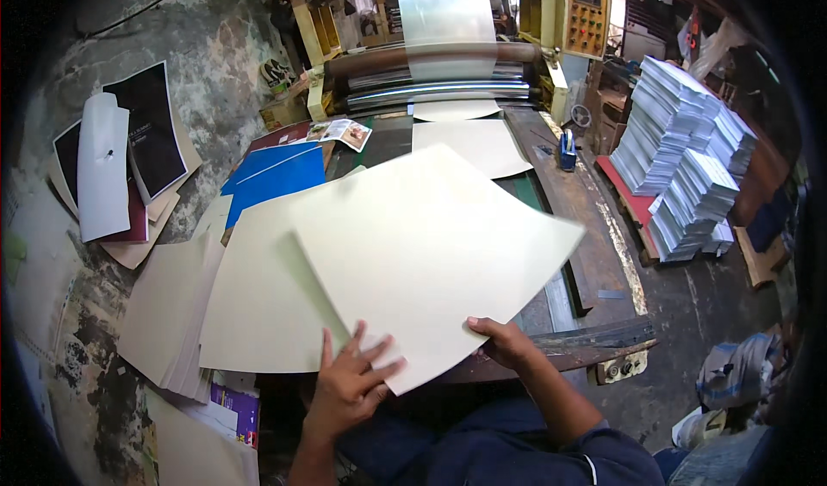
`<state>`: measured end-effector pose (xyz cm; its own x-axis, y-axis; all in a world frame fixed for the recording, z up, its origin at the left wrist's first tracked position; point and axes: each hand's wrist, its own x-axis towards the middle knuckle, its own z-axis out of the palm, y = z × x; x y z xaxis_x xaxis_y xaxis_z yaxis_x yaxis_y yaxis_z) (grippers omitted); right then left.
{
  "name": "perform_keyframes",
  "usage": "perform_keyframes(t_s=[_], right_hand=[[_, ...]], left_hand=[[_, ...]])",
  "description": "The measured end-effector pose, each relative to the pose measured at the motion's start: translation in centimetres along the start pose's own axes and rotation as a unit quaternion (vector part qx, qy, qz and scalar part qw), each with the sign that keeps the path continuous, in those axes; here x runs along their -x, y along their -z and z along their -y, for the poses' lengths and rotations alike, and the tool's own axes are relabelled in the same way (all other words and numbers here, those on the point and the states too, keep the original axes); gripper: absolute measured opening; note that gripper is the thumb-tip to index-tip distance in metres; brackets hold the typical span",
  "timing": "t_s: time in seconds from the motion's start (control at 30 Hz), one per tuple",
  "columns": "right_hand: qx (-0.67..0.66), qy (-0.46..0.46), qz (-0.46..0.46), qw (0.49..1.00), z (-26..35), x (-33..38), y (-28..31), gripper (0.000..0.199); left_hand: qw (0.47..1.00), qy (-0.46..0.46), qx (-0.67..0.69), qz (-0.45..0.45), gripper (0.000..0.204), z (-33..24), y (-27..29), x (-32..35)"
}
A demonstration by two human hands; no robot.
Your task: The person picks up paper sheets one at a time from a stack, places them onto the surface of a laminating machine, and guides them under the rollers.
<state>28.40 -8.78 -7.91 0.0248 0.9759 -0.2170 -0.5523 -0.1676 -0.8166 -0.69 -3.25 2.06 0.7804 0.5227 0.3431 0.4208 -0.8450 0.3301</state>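
A large cream sheet of paper (439, 253) is tilted in front of me, one corner pointing toward my body. My right hand (504, 341) pinches its lower right edge, with the thumb on top and the fingers hidden underneath. Spread fingers of my left hand (355, 378) lie against the sheet's lower left edge, near the close corner. Below and to the left is a stack of similar cream sheets (258, 305), partly covered by the raised one. More fanned sheets (168, 322) lie farther left.
Ahead stands a roller machine (431, 64) with film over its rollers, a control panel (587, 12) and cream sheets (469, 146) on its feed table. Blue sheets (276, 180) lie at left. A tape dispenser (567, 150) rests right; tall paper stacks (663, 133) stand beyond.
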Motion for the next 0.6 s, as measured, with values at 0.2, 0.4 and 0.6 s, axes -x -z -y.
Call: perform_keyframes(t_s=[0.2, 0.4, 0.6], right_hand=[[-0.108, -0.094, -0.133, 0.981, -5.3, 0.0, 1.6, 0.034], [-0.143, -0.099, -0.182, 0.968, -8.7, -4.2, 4.1, 0.028], [-0.170, -0.080, -0.194, 0.963, -6.7, -12.8, 7.9, 0.031]], left_hand=[[0.989, 0.122, 0.072, -0.050, 0.058, 4.5, 0.9, 0.8], [0.967, 0.183, 0.164, -0.070, 0.048, 6.3, -0.1, 1.6], [0.952, 0.207, 0.216, -0.061, 0.044, 6.4, 0.1, 1.4]])
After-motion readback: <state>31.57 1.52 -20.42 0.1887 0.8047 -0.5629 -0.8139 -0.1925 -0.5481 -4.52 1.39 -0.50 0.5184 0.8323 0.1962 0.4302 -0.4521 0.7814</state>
